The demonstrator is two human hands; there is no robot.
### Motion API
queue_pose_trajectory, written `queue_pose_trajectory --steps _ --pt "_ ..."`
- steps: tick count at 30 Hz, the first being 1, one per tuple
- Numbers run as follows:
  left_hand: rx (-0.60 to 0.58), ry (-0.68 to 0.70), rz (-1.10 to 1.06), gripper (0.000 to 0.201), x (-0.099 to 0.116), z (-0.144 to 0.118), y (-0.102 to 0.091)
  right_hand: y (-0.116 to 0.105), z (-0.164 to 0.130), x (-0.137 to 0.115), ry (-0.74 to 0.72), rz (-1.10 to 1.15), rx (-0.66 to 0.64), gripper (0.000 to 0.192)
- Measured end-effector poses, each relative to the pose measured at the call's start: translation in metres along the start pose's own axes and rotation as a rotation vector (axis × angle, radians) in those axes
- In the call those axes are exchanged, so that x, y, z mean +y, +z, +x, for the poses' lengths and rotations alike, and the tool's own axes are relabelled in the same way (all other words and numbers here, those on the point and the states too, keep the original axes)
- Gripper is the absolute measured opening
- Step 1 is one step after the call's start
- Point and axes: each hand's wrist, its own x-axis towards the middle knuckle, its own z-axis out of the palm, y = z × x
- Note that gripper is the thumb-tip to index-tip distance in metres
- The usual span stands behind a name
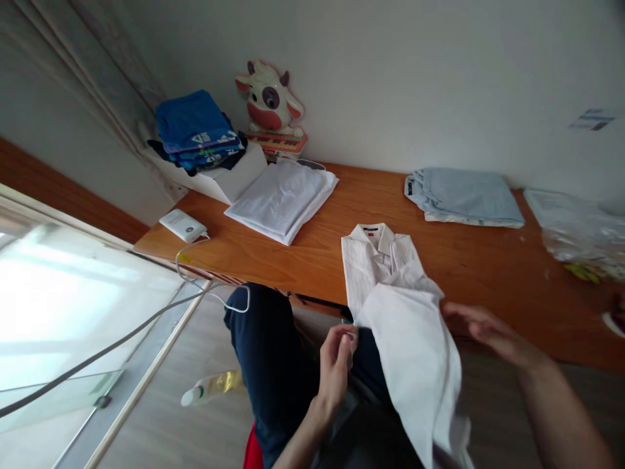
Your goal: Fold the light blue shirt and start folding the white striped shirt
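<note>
Left hand point(336, 365) curls its fingers at one edge of the white shirt point(413, 326), lower centre of the frame; I cannot tell whether they pinch cloth. My right hand point(481, 326), open, is just beside the other edge. The collar point(375, 236) end lies neatly on the worktop point(371, 195); the rest hangs loose, so I judge folding partly done. Light-blue clothes point(471, 195), upper right, lie folded.

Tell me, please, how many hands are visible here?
2: left hand at the left edge of the white shirt, right hand by its right edge. No others show.
</note>
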Motion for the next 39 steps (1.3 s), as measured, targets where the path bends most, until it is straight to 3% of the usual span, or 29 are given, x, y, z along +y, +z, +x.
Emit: queue_pose_trajectory --steps 3,5,9,11,14,20,27,30,33,39 --pt "-0.122 0.242 0.208 0.024 0.011 0.008 -0.003 0.036 0.018 -0.021 0.037 -0.076 -0.052 0.041" --pt "-0.186 0.329 0.272 0.027 0.021 0.015 0.001 0.062 0.027 -0.029 -0.022 -0.110 -0.061 0.041" --pt "-0.223 0.381 0.405 0.042 0.036 0.026 0.021 0.099 0.032 -0.024 -0.131 -0.245 0.056 0.042" --pt "-0.197 0.411 0.511 0.052 0.039 0.028 0.032 0.110 0.031 -0.015 -0.135 -0.340 0.150 0.051" --pt "-0.152 0.436 0.739 0.055 0.042 0.026 0.043 0.120 0.028 0.000 -0.130 -0.459 0.166 0.061" --pt "-0.160 0.526 1.050 0.046 0.052 0.044 0.049 0.120 0.040 0.023 -0.149 -0.616 0.080 0.063" --pt "-0.168 0.583 1.113 0.048 0.068 0.137 0.052 0.093 0.136 0.031 -0.147 -0.502 0.117 0.076" --pt "-0.174 0.609 1.083 0.045 0.083 0.155 0.048 0.079 0.155 0.024 -0.123 -0.466 0.243 0.081" --pt "-0.195 0.604 0.998 0.029 0.086 0.136 0.046 0.078 0.138 0.019 -0.081 -0.549 0.380 0.077" --pt "-0.213 0.573 0.895 0.039 0.065 0.074 0.058 0.089 0.084 0.028 -0.086 -0.577 0.334 0.033"
